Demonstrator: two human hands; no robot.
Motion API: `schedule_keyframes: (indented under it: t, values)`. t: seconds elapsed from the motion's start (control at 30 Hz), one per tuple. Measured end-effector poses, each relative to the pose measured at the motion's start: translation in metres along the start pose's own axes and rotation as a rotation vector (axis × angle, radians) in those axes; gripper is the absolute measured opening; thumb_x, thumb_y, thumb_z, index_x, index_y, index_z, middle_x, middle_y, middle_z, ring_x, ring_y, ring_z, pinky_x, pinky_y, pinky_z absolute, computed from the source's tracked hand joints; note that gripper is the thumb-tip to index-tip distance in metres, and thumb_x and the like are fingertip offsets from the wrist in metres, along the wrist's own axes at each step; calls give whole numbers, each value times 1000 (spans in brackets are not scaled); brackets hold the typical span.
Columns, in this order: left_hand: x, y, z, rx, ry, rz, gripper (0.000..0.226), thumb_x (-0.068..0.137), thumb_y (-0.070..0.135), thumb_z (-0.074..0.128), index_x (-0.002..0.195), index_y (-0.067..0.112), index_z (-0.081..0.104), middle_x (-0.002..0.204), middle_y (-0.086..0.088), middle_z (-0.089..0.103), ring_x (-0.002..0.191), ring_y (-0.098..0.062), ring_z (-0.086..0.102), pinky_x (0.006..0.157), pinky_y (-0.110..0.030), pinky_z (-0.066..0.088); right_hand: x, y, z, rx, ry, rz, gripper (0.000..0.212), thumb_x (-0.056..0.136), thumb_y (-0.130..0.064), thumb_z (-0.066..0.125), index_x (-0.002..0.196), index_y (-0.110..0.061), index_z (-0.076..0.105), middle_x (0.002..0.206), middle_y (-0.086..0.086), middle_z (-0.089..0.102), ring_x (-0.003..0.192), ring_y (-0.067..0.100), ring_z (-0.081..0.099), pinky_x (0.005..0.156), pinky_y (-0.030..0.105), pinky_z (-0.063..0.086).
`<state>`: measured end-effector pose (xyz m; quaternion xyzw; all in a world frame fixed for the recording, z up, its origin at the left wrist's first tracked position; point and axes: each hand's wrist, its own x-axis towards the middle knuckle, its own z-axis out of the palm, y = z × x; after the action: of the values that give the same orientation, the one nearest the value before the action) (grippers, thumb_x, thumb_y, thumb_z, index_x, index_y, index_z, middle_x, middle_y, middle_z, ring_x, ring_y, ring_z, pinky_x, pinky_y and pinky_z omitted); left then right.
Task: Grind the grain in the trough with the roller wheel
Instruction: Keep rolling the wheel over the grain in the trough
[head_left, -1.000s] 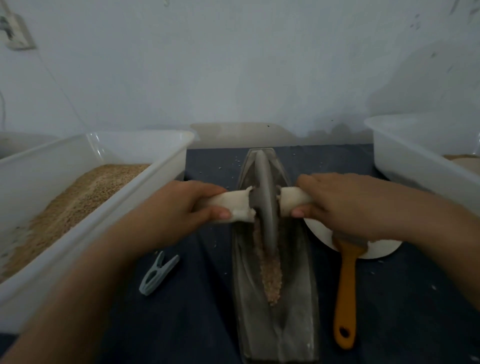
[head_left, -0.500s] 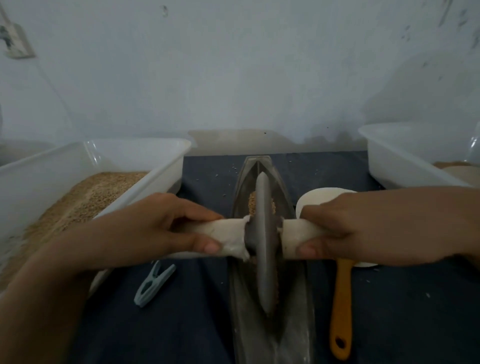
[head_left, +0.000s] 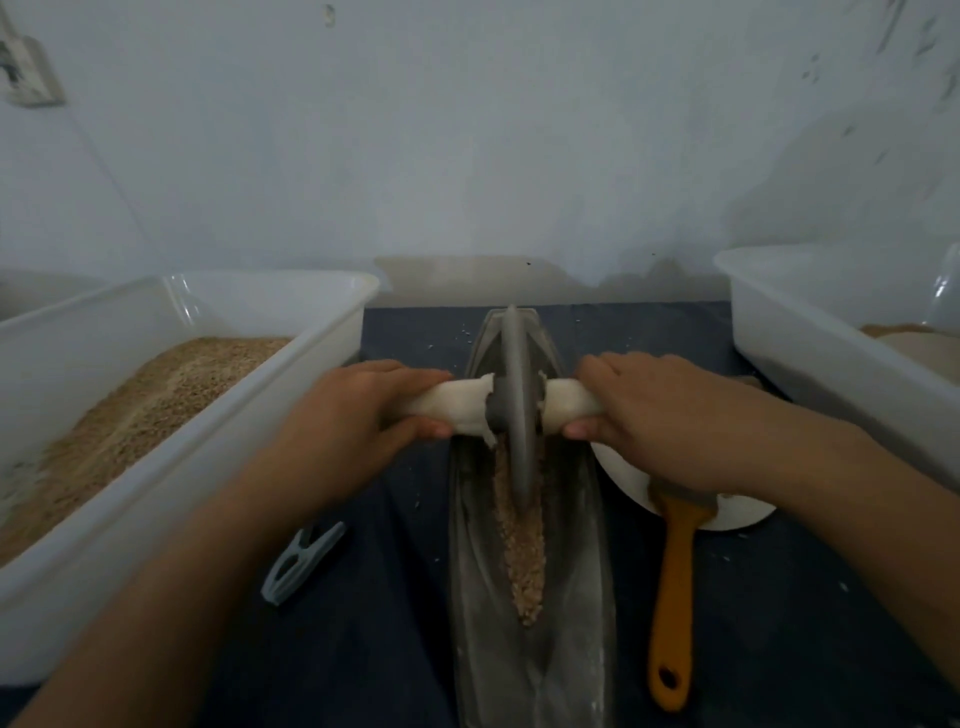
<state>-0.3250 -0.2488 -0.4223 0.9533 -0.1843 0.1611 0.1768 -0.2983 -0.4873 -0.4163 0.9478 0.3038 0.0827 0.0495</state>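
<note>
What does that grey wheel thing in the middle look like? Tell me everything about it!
The grey metal roller wheel is a thin, dull disc standing upright on its edge in the long grey boat-shaped trough, toward the far end. An axle runs through its middle, wrapped in whitish cloth on both sides. The left hand grips one wrapped end and the right hand grips the other. Its lower rim sits in the brownish crushed grain that trails toward the person.
</note>
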Motion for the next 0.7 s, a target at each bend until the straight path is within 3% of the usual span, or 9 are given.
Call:
schedule_keyframes:
  t: [0.13, 0.27, 0.4, 0.5, 0.6, 0.67, 0.7]
  values:
    - [-10, -3, -28, -212, -315, 7, 41, 69, 54, 62, 109, 48, 63, 100, 20, 69, 91, 3, 62, 83, -22, 48, -21, -12, -29, 108, -214, -49, 37, 90, -56, 37, 69, -31, 21, 76, -9, 37, 65, 4, 37, 55, 21, 29]
    - [-17, -1, -44, -396, -551, 36, 38, 71, 51, 64, 108, 52, 62, 105, 24, 68, 97, 2, 63, 86, -16, 47, -35, -16, -48, 134, -319, -117, 35, 87, -62, 30, 72, -30, 29, 82, -2, 48, 71, 8, 49, 64, 23, 39]
    - [-13, -1, -33, -229, -417, -25, 40, 68, 61, 55, 104, 50, 65, 96, 19, 70, 89, 4, 63, 84, -21, 46, -22, -13, -33, 150, -242, -41, 33, 90, -57, 32, 72, -30, 28, 79, -7, 45, 68, 4, 43, 57, 21, 32]
    - [-4, 0, -12, -67, -151, -73, 30, 80, 48, 57, 109, 41, 63, 83, 17, 64, 76, 4, 57, 69, -9, 39, -4, -4, -6, 29, -42, 18, 27, 94, -51, 32, 82, -27, 27, 90, -10, 41, 74, 7, 36, 63, 25, 26]
    - [1, 1, 7, 76, 67, -30, 40, 85, 30, 63, 124, 22, 60, 102, 2, 63, 94, -17, 59, 77, -20, 37, 7, 4, 14, -67, 169, 64, 30, 94, -49, 31, 109, -24, 38, 107, -4, 46, 88, 12, 38, 72, 28, 26]
    - [1, 1, 11, 97, 111, 14, 41, 85, 27, 64, 124, 18, 59, 108, -4, 65, 98, -22, 59, 81, -26, 39, 7, 7, 16, -53, 171, 75, 34, 94, -49, 32, 116, -23, 38, 110, -3, 47, 93, 13, 41, 75, 28, 27]
    - [2, 1, 9, 79, 101, 25, 40, 84, 27, 65, 123, 20, 60, 106, -2, 65, 95, -19, 59, 78, -21, 38, 6, 7, 14, -51, 155, 62, 33, 94, -49, 32, 113, -23, 37, 109, -4, 47, 91, 13, 39, 74, 28, 27]
